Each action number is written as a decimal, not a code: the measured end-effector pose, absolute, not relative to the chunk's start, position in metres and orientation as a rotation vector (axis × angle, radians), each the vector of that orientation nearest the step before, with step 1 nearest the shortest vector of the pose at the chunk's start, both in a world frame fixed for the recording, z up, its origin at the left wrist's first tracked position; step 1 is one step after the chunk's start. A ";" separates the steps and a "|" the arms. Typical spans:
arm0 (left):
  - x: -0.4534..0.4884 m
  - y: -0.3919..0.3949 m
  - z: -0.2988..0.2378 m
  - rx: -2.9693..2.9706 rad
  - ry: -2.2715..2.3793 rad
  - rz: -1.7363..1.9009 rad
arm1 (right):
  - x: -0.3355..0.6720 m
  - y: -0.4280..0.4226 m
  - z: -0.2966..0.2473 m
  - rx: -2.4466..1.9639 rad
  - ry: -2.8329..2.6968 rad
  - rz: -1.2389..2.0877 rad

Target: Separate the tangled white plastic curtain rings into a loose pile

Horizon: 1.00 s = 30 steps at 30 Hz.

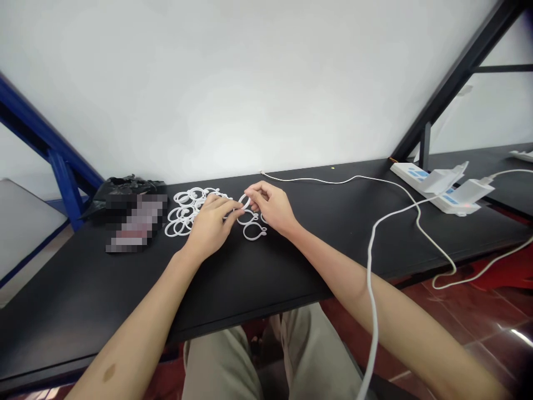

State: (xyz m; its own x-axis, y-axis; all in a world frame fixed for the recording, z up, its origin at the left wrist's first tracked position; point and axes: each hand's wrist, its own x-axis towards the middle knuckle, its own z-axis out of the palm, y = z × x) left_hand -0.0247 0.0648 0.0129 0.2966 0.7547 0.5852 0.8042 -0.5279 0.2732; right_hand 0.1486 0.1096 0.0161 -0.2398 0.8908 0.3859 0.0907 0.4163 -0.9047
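My left hand (212, 222) and my right hand (270, 206) meet over a black table (325, 233), and both pinch one white plastic ring (245, 201) between their fingertips. To the left of the hands lies a pile of several white rings (185, 212). Two more rings (254, 229) lie flat on the table just below my fingers. Both hands have their fingers closed around the held ring.
A black plastic bag (125, 189) and a blurred packet (135, 225) sit at the left. A white cable (370, 250) runs across the table and down over its front edge. A white power strip (441, 186) with plugged adapters lies at the right, beside a black frame post (425, 145).
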 end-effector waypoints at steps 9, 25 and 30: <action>-0.069 0.075 0.009 -1.870 -1.816 -1.015 | 0.153 0.112 0.015 -1.093 -1.696 0.709; -0.077 0.075 0.001 -1.798 -1.941 -0.908 | 0.161 0.119 0.008 -1.303 -1.932 0.485; -0.055 0.071 0.011 -2.001 -1.824 -0.928 | 0.158 0.112 0.011 -1.355 -2.169 0.308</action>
